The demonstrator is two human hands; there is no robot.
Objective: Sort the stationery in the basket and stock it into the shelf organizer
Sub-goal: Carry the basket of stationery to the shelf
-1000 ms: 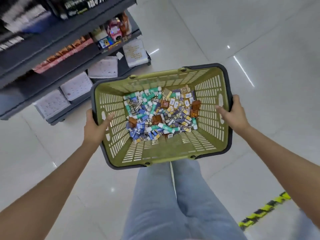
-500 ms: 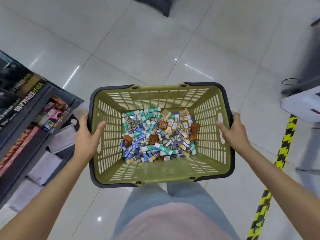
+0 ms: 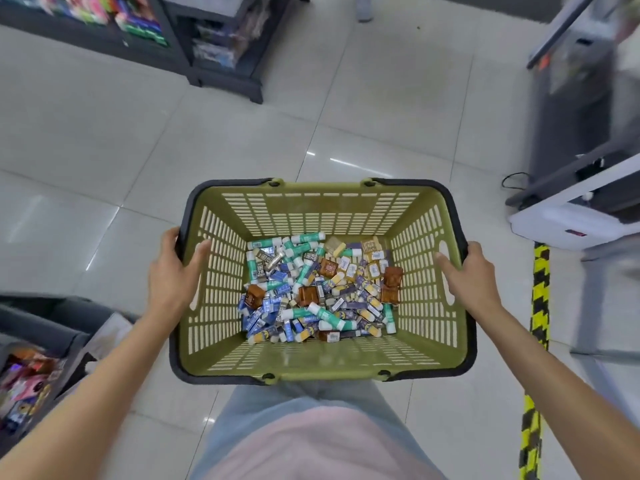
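I carry an olive-green slotted basket (image 3: 322, 216) with a dark rim in front of my waist, above the tiled floor. My left hand (image 3: 171, 271) grips its left rim, thumb inside the wall. My right hand (image 3: 471, 277) grips the right rim the same way. On the basket floor lies a heap of stationery (image 3: 318, 289): teal-and-white glue sticks, several small blue and yellow boxed erasers, and a few brown packets. No shelf organizer is in view that I can tell.
Dark store shelves (image 3: 214, 46) with colourful goods stand at the far left. Another shelf unit (image 3: 38, 344) is close at my lower left. A grey and white counter (image 3: 585, 202) stands to the right, with yellow-black floor tape (image 3: 538, 306) beside it. Someone's shoe (image 3: 363, 10) shows at the top.
The view has swung right, away from the near shelf, which slid to the lower left. Far shelves and the counter came into view. Both hands keep the same hold on the basket.
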